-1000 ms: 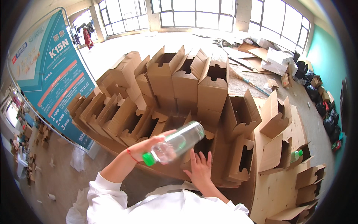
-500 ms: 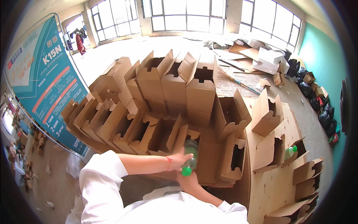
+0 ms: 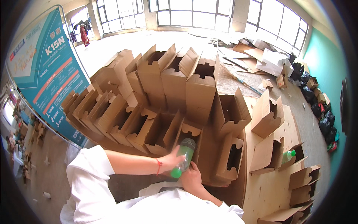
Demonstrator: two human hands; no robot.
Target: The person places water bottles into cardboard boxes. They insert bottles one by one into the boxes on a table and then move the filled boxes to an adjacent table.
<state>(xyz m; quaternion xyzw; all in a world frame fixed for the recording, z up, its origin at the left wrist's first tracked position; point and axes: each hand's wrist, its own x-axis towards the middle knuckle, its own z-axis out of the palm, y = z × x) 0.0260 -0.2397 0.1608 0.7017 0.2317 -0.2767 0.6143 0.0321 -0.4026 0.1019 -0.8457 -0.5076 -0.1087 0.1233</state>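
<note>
The clear plastic bottle (image 3: 183,156) with a green cap is lying tilted, cap end toward the person, its far end dipping into the mouth of an open cardboard box (image 3: 191,139) in the near row. The room around it is running large and bright: a pale floor (image 3: 123,44) is stretching away to a far wall of tall windows (image 3: 194,13), and a teal wall (image 3: 320,59) is closing off the right side. A tall blue banner (image 3: 44,71) with red and white stripes is standing at the left on a curved metal frame. Rows of open brown cardboard boxes (image 3: 175,78) are crowding the middle of the scene, flaps standing up, on flat cardboard sheets (image 3: 272,186) that are covering the floor at the near right. Loose flattened cardboard (image 3: 261,52) is lying in a heap at the far right, with dark bags (image 3: 317,104) lining the teal wall. A second green-capped bottle (image 3: 287,155) is sitting in a box at the near right. The left hand (image 3: 173,160) is wrapping its fingers around the bottle's lower part. The right hand (image 3: 191,176) is resting just under the cap end, fingers curled; whether they are gripping it I cannot tell.
</note>
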